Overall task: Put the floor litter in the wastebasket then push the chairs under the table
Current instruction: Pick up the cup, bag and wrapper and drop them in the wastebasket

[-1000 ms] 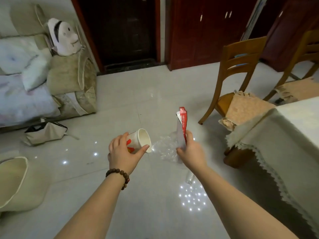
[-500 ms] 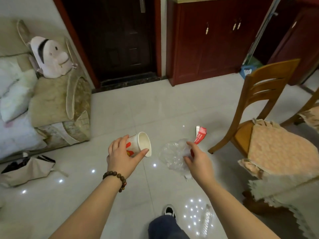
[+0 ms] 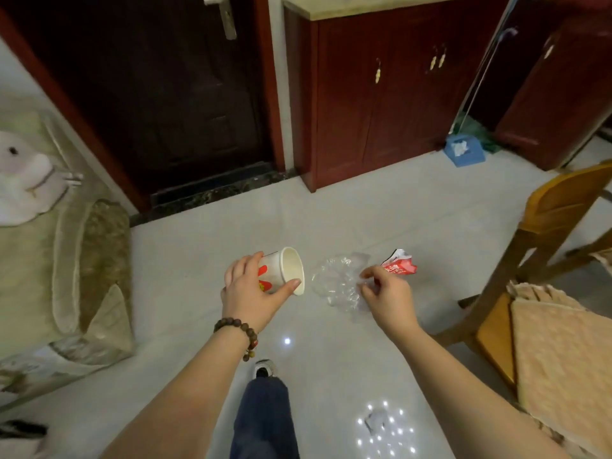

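Observation:
My left hand (image 3: 253, 293) grips a white paper cup (image 3: 284, 270) with red marks, held tilted with its mouth facing right. My right hand (image 3: 385, 293) pinches a crumpled clear plastic wrapper (image 3: 337, 281) together with a red and white snack packet (image 3: 399, 265) that sticks out past the fingers. Both hands are held above the pale tiled floor, a short gap apart. A small crumpled white scrap (image 3: 376, 420) lies on the floor near my feet. A wooden chair (image 3: 543, 246) with a beige seat cover stands at the right. No wastebasket is in view.
A sofa arm (image 3: 89, 270) with a plush toy (image 3: 23, 183) fills the left. A dark door (image 3: 159, 94) and a red cabinet (image 3: 381, 94) stand ahead. A blue dustpan (image 3: 463, 152) leans by the cabinet. My leg and shoe (image 3: 263, 392) are below.
The view has swung up and to the left, so the table and the basket have left the frame. The red packet has dropped from upright to lying low in my right hand.

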Available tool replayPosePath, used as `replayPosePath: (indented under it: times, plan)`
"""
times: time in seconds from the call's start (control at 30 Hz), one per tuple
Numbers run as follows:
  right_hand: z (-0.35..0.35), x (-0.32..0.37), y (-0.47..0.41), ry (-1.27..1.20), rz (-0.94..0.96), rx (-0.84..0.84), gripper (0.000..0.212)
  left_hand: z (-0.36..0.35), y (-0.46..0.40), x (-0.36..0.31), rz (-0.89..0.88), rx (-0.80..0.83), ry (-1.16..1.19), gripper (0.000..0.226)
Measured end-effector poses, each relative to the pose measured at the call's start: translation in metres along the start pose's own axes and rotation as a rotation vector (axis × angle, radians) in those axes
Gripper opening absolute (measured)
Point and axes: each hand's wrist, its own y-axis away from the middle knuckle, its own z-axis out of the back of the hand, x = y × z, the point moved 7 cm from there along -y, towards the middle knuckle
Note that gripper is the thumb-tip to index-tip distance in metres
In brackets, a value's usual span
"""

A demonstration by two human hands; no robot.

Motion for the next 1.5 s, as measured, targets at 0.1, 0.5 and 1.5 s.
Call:
replayPosePath:
  times: [0.1, 0.5, 1.5]
  plan:
    - [-0.023, 0.011, -0.075, 0.002, -0.034, -0.058, 0.011, -0.014, -0.093, 0.003, -0.036, 0.049, 0.038, 0.088]
    - [-0.007, 0.026, -0.287, 0.048, -0.249, -0.258, 0.009, -0.069, -0.372, -0.092, -0.28, 0.223, 0.029, 0.087]
    - [0.36, -0.334, -0.699, 0.133, -0.718, -0.682, 0.012, -0.576, -0.704, -0.629, -0.686, 0.635, 0.078, 0.087]
